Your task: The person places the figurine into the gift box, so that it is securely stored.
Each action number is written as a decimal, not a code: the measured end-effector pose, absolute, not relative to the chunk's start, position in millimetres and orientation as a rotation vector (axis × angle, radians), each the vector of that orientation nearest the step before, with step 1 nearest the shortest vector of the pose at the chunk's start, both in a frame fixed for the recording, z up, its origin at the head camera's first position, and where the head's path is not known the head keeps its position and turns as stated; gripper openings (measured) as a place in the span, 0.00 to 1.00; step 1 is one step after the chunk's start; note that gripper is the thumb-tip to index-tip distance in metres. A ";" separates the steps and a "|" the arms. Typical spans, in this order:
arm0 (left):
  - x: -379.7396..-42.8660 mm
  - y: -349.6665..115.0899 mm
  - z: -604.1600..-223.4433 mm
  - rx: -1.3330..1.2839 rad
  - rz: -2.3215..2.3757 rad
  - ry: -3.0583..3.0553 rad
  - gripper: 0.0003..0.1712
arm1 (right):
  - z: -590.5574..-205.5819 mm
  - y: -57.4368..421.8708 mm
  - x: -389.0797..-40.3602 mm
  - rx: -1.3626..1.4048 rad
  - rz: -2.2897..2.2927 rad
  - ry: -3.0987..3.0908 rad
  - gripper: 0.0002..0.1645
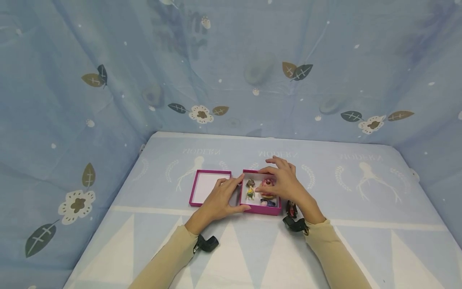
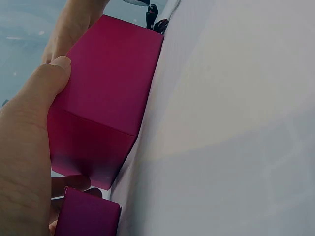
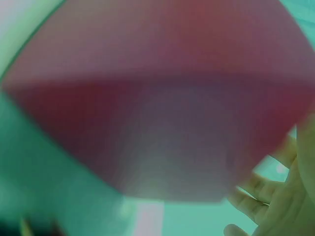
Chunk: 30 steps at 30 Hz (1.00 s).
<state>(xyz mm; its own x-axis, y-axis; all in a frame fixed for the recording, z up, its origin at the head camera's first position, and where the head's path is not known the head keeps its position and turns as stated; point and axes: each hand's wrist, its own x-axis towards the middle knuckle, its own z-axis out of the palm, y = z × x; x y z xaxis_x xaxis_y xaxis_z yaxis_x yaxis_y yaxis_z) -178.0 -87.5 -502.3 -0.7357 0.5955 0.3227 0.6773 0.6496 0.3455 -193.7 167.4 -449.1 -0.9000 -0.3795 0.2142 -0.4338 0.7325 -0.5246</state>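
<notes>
A magenta box (image 1: pixel 262 209) stands on the table in the head view, its top uncovered. My left hand (image 1: pixel 221 198) grips its left side, the thumb against the front wall and fingers round the left corner. In the left wrist view that thumb (image 2: pixel 56 73) presses on the box (image 2: pixel 110 73). Over the box's right part, my right hand (image 1: pixel 286 182) reaches in, thumb and forefinger spread around a pink bear figurine (image 1: pixel 268 183); I cannot tell whether they pinch it. Beside it lie a brown-haired figurine in yellow and green (image 1: pixel 250 190) and a blue-purple figurine (image 1: pixel 268 203).
The box's magenta lid (image 1: pixel 207 188), white inside, lies left of the box behind my left hand. A dark red and black figurine (image 1: pixel 291 209) is just right of the box, near my right wrist. Patterned blue cloth (image 1: pixel 231 72) hangs behind the table.
</notes>
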 end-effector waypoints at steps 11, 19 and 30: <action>-177.5 -86.2 -502.3 -1.037 -0.698 -2.700 0.59 | -444.6 221.8 -170.6 0.696 0.875 -2.858 0.38; -177.3 -85.4 -501.5 -1.027 -0.710 -2.723 0.59 | -445.9 253.7 -161.2 0.716 0.894 -2.969 0.44; -178.2 -86.2 -502.1 -1.024 -0.720 -2.730 0.59 | -454.4 260.1 -161.4 0.721 0.879 -3.096 0.48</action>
<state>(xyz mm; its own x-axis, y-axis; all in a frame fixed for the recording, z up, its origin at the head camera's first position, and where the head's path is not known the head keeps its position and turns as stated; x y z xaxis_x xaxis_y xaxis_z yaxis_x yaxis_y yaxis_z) -178.2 -86.2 -502.1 -0.7590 0.5839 0.2882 0.6501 0.6543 0.3864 -161.4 260.1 -454.4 -0.8929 -0.4492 -0.0302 -0.3663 0.7637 -0.5316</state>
